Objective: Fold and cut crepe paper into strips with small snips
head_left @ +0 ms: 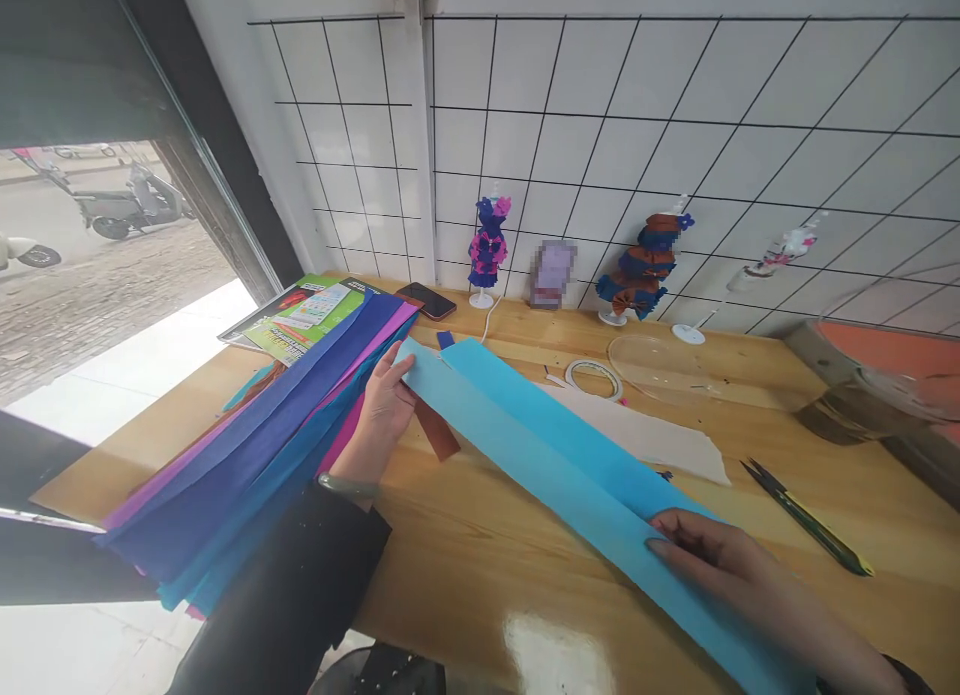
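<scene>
A long light blue strip of crepe paper point(525, 445), folded lengthwise, slants across the table between my hands. My left hand point(384, 400) grips its far end, thumb on top. Farther down, near the lower right, my right hand point(712, 555) pinches the paper's fold between thumb and fingers. Under the left end of the strip lies a small brown paper piece point(437, 432). Beside my left forearm, a stack of blue, purple and pink crepe paper point(247, 455) hangs over the table's edge.
Snips point(810, 520) lie at right. Behind the strip are a white paper piece point(637, 430), a tape roll point(594, 380) and a clear plastic disc point(660, 367). Small dress stands point(489, 245) line the gridded wall near a phone point(427, 300). A brown container point(847, 410) sits far right.
</scene>
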Motion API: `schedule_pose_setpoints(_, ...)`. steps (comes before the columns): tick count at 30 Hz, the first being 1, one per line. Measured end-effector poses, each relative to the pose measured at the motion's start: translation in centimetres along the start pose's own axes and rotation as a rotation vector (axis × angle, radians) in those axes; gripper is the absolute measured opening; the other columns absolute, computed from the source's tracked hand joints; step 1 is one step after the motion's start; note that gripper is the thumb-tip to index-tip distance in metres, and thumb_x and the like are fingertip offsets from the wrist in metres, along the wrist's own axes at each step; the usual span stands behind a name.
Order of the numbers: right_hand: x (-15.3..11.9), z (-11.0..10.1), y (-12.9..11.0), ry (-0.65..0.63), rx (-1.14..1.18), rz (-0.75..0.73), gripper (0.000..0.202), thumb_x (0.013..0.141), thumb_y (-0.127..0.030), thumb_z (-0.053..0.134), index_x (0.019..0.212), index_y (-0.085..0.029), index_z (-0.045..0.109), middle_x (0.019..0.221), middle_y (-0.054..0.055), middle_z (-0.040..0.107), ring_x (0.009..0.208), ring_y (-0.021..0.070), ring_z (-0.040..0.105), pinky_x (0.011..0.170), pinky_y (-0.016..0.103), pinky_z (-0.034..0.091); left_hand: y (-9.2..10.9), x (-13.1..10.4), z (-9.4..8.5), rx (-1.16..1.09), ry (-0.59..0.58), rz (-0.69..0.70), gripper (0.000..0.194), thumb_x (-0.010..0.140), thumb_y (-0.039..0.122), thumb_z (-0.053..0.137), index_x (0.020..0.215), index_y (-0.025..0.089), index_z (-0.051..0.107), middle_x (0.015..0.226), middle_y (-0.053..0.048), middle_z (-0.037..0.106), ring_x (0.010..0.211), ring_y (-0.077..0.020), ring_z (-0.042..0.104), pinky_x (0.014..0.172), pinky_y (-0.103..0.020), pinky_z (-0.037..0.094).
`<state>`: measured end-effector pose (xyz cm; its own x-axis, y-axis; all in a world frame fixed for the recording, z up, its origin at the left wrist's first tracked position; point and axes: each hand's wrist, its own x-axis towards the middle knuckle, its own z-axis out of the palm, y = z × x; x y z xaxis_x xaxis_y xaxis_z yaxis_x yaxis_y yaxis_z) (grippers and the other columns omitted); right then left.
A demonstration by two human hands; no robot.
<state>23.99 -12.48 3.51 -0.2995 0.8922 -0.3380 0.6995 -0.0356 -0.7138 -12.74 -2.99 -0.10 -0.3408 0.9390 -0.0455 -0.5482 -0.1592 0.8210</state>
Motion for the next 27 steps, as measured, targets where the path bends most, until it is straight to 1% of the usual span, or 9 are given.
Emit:
schedule_pose_setpoints(3,-0.4,-1.0,1.8,0.094,-0.052,0.020,0.037,0.077,-0.056,0.047,0.079,-0.023,0.062,0.073,0.000,0.063,0.067,0.0157,0.056,0.061,0.025,0.047,0.3,-0.1,0.1,0.010,-0.049,0.000,0.042,0.071,0.024,0.065,0.111,0.020,0.054,0.092,-0.004,0.065,0.078,-0.0154,0.062,0.070,-0.025,0.049)
schedule_pose_setpoints(6,-0.1,-1.7,4.2,0.322,-0.202,0.021,0.040,0.078,-0.056,0.044,0.092,-0.023,0.063,0.089,0.003,0.066,0.078,0.0201,0.060,0.069,0.030,0.048,0.6,-0.4,0.5,0.004,-0.116,-0.045,0.045,0.067,0.023,0.069,0.110,0.020,0.056,0.091,-0.003,0.065,0.075,-0.0137,0.062,0.069,-0.025,0.049)
schedule_pose_setpoints(8,0.5,-1.9,5.5,0.438,-0.328,-0.026,0.042,0.077,-0.054,0.047,0.097,-0.020,0.062,0.098,0.008,0.066,0.087,0.0238,0.060,0.075,0.035,0.048,0.5,-0.6,0.7,0.087,-0.148,-0.082,0.049,0.062,0.021,0.072,0.109,0.018,0.057,0.091,-0.004,0.065,0.072,-0.0132,0.061,0.066,-0.024,0.049)
schedule_pose_setpoints(10,1.2,-2.0,6.3,0.501,-0.429,-0.070,0.044,0.075,-0.053,0.050,0.097,-0.017,0.062,0.100,0.011,0.065,0.092,0.0265,0.060,0.080,0.040,0.047,0.0,-0.6,0.7,0.259,-0.136,-0.088,0.052,0.059,0.021,0.075,0.107,0.015,0.058,0.084,-0.004,0.065,0.066,-0.0126,0.060,0.061,-0.023,0.048)
schedule_pose_setpoints(14,1.9,-2.0,6.1,0.481,-0.471,-0.033,0.042,0.073,-0.051,0.051,0.095,-0.017,0.063,0.097,0.010,0.067,0.089,0.0266,0.062,0.077,0.039,0.049,-1.3,0.2,-0.3,0.550,0.007,0.043,0.049,0.059,0.023,0.074,0.105,0.014,0.060,0.076,-0.004,0.064,0.063,-0.0138,0.059,0.058,-0.024,0.046)
schedule_pose_setpoints(17,1.8,-2.1,5.2,0.401,-0.428,0.030,0.034,0.074,-0.050,0.050,0.089,-0.022,0.063,0.088,0.005,0.070,0.080,0.0247,0.065,0.066,0.034,0.051,-1.8,1.0,-1.2,0.610,0.118,0.135,0.044,0.059,0.018,0.071,0.101,0.015,0.061,0.079,-0.005,0.065,0.065,-0.0151,0.059,0.059,-0.024,0.046)
schedule_pose_setpoints(20,1.5,-2.1,4.6,0.339,-0.424,0.038,0.029,0.076,-0.049,0.046,0.074,-0.024,0.060,0.075,0.003,0.069,0.068,0.0226,0.064,0.058,0.032,0.049,-1.8,1.4,-1.7,0.660,0.165,0.181,0.041,0.058,0.012,0.068,0.098,0.016,0.062,0.083,-0.005,0.065,0.071,-0.0171,0.059,0.066,-0.027,0.046)
schedule_pose_setpoints(23,1.1,-2.1,4.3,0.320,-0.418,0.001,0.031,0.079,-0.051,0.042,0.068,-0.024,0.055,0.066,0.002,0.065,0.060,0.0204,0.060,0.054,0.031,0.047,-1.5,1.2,-1.4,0.735,0.187,0.245,0.043,0.056,0.006,0.066,0.096,0.018,0.063,0.092,-0.006,0.063,0.085,-0.0204,0.057,0.080,-0.031,0.044)
schedule_pose_setpoints(27,0.4,-2.0,2.9,0.379,-0.261,0.006,0.032,0.077,-0.053,0.043,0.076,-0.025,0.057,0.068,0.001,0.065,0.064,0.0205,0.061,0.058,0.031,0.049,-0.7,-0.1,0.0,0.754,0.202,0.421,0.043,0.057,0.007,0.068,0.098,0.022,0.063,0.107,-0.007,0.057,0.108,-0.0243,0.048,0.093,-0.033,0.038)
